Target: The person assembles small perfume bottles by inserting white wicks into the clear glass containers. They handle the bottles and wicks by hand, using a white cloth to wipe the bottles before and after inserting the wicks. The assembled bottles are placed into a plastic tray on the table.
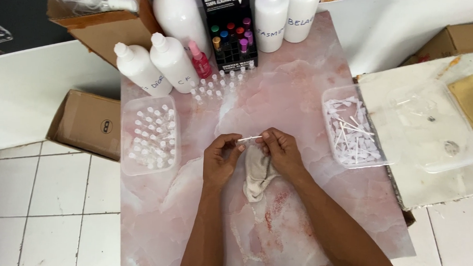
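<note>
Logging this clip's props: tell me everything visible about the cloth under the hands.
The cloth is a small off-white rag, soft and crumpled, looking like worn cotton with greyish soiling. It lies bunched in a loose lengthwise heap on the pink marbled tabletop, near its middle. The right hand rests on its upper edge; the left hand sits beside it, whether touching I cannot tell. Both hands pinch a thin clear tube above it.

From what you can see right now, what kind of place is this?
Probably a small home workshop where perfume is bottled by hand. Large white bottles stand at the back of a pink marble-look table, a clear tray of small vials sits at the left, and cardboard boxes lie on the tiled floor.
</note>
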